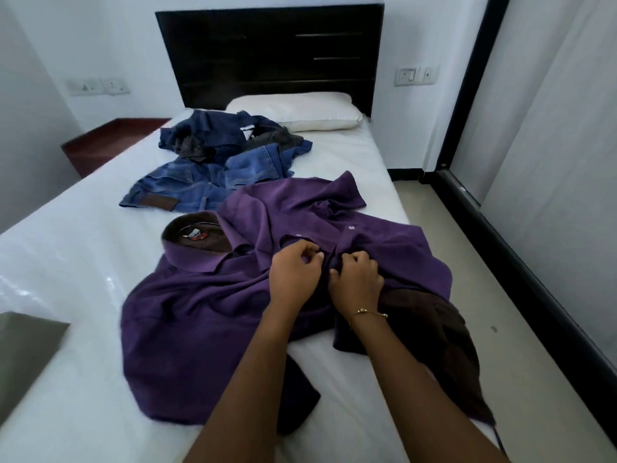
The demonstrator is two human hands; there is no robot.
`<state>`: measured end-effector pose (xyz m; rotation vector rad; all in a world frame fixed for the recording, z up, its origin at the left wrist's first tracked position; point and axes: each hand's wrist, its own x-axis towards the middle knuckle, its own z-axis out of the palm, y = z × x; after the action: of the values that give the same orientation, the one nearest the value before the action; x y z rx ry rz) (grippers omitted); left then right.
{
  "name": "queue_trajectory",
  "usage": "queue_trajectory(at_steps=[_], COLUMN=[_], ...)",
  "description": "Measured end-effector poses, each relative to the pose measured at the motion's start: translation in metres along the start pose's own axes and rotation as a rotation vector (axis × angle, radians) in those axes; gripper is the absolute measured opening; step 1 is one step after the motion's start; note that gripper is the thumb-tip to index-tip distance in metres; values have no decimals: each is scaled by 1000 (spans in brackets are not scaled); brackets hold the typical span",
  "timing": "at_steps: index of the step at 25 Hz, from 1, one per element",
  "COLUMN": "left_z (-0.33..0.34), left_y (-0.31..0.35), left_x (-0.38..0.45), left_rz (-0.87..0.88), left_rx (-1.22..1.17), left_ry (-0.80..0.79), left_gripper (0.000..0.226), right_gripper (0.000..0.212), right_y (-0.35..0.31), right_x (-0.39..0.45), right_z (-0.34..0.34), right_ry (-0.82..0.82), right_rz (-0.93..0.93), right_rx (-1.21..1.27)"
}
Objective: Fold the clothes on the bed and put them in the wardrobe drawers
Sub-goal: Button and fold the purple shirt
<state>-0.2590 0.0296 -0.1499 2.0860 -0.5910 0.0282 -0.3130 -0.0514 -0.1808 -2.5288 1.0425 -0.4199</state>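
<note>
A purple button-up shirt [207, 302] lies spread front-up on the white bed [66, 248], collar to the left. My left hand [293, 272] and my right hand [355, 279] sit close together on its button placket, fingers curled and pinching the fabric at the front edges. A gold bracelet circles my right wrist. Behind the shirt lie light blue jeans [203, 182] and, further back, a crumpled heap of dark blue and grey clothes [230, 135].
A white pillow [300, 111] rests against the dark headboard [270, 51]. A grey object [23, 355] stands at the bed's left edge. Right of the bed is a strip of tiled floor [500, 295] and a sliding wardrobe door [551, 145].
</note>
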Motion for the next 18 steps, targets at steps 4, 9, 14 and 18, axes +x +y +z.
queue_trajectory(at_steps=[4, 9, 14, 18], left_z=[-71, -205, -334, -369], left_y=[-12, -88, -178, -221], left_x=[-10, -42, -105, -154], left_rz=[-300, -520, -802, -996], left_rx=[-285, -228, 139, 216], left_ry=[126, 483, 760, 945], left_gripper=[8, 13, 56, 70], right_gripper=[35, 12, 32, 19], right_y=[-83, -216, -295, -315], right_x=[-30, -105, -196, -233], right_z=[-15, 18, 86, 134], right_ry=[-74, -621, -1052, -882], right_rz=[-111, 100, 459, 390], right_rx=[304, 1018, 1237, 1273])
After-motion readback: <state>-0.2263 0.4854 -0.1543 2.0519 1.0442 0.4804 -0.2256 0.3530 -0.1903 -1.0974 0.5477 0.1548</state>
